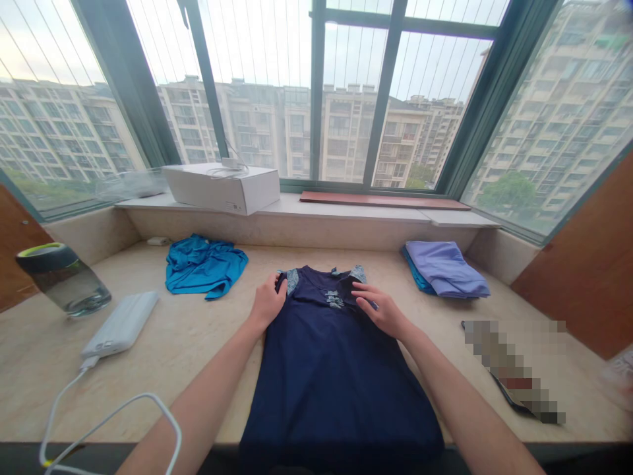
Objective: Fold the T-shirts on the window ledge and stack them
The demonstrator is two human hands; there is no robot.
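Observation:
A navy blue shirt (336, 369) with patterned light-blue shoulder pieces and a small front trim lies spread on the counter, its collar toward the window and its lower part reaching the near edge. My left hand (268, 302) is closed on the dark cloth by the left shoulder. At the opposite shoulder, my right hand (382, 310) rests on or just over the fabric, its fingers apart. Back left lies a crumpled bright blue garment (205, 265). Folded lilac and blue garments (448, 269) are stacked at the back right.
On the left of the stone counter (198, 343) stand a water bottle (69, 280) and a white power bank (121, 323) with a cable. A phone-like object (514, 376), partly pixelated, lies right. The sill holds a white box (222, 187) and a reddish board (383, 200).

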